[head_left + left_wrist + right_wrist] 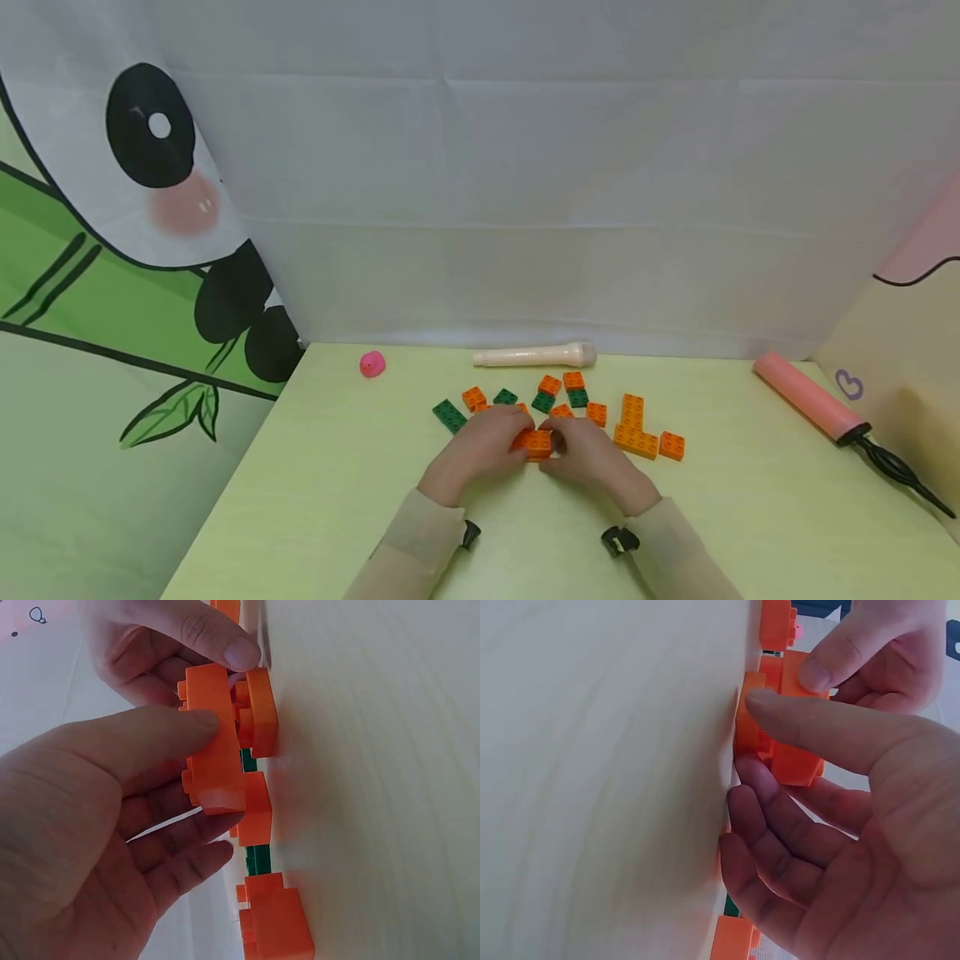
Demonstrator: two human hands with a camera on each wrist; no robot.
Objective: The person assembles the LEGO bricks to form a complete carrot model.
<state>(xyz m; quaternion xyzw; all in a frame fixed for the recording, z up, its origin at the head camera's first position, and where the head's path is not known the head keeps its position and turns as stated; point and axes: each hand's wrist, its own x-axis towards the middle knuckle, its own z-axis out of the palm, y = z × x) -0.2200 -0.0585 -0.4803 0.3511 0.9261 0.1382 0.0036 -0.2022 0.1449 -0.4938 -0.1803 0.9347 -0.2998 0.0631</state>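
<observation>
My left hand (486, 443) pinches a long orange toy brick (215, 742) between thumb and fingers, just over a second orange brick (262, 712) on the table. Studs of the lower brick show in the gap between the two. From the other side, my right hand (592, 457) pinches the lower brick's end, with its thumb (780, 709) on the near face and the other fingers curled behind. In the head view both hands face each other around the upper brick, and they partly hide several loose bricks behind them.
Orange and green bricks lie behind the hands, including a green brick (450, 416) at left. At right are an orange L-shaped pair (636, 440) and a single orange brick (672, 446). Farther out lie a white toy microphone (528, 357), a small pink toy (372, 363) and a pink hand pump (813, 396).
</observation>
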